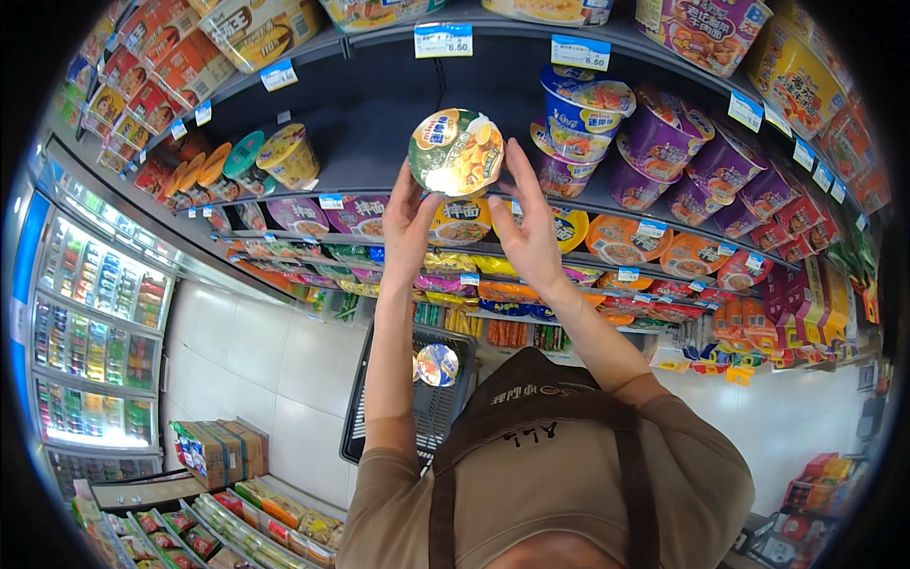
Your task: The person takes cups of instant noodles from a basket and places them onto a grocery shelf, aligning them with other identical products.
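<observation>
A small instant noodle cup with a green and white lid is held between my two hands in front of the dark shelf. My left hand grips its left side, thumb near the lower rim. On the other side my right hand has its fingers against the cup's right edge. Right of the hands, a blue and white noodle cup rests on top of other cups. Purple noodle cups stand stacked beyond it. Yellow and teal cups stand at the left on the same shelf.
A black shopping basket with a noodle cup inside is below my left forearm. Lower shelves hold bowl noodles and packets. Shelf edges bear price tags. Drinks coolers line the left; cartons stand on the floor.
</observation>
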A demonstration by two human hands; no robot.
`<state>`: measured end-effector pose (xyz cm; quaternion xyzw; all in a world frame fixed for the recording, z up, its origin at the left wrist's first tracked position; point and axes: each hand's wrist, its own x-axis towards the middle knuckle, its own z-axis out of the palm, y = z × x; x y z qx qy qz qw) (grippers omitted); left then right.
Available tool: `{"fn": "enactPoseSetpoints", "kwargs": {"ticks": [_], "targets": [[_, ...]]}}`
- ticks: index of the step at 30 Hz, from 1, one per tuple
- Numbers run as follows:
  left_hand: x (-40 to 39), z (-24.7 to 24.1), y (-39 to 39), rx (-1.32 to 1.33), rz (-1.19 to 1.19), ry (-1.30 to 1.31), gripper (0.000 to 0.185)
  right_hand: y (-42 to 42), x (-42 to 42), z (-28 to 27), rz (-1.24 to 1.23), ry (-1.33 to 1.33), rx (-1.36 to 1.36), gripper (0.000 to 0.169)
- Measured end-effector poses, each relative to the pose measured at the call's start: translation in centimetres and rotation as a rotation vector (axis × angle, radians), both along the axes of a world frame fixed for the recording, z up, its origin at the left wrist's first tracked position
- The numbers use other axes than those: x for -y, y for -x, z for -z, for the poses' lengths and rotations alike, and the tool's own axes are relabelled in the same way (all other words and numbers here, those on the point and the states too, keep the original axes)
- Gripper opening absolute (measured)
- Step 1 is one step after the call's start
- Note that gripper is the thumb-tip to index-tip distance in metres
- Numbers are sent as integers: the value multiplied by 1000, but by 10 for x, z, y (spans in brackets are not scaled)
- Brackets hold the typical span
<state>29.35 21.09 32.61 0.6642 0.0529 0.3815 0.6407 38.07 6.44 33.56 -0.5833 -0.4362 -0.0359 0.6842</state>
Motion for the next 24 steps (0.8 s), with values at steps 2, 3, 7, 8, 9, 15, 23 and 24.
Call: {"fn": "enactPoseSetpoints", "kwargs": {"ticks": [2,3,7,8,9,15,23,24], "targets": [[-6,-4,-13,-8,30,-18,62,-10,-1,2,4,14,6,66],[-9,-2,-20,-16,42,-30,61,-14,0,3,7,27,9,67],[-17,-1,-35,-27,92,-52,60,-22,-4,10,-10,17,-39,70],[-19,1,-39,-30,93,-66,59,-25,-4,11,1,19,-37,71],[-21,3,-42,-35,93,-79,59,-27,-5,13,-8,11,-44,71],[-25,11,-48,-101,79,-41,57,-37,-12,30,-39,-3,-64,72],[-24,11,-57,-78,61,-82,55,-42,-12,29,-51,3,-96,71],[-23,12,-58,-75,56,-91,55,-43,-11,30,-56,0,-96,71]]}}
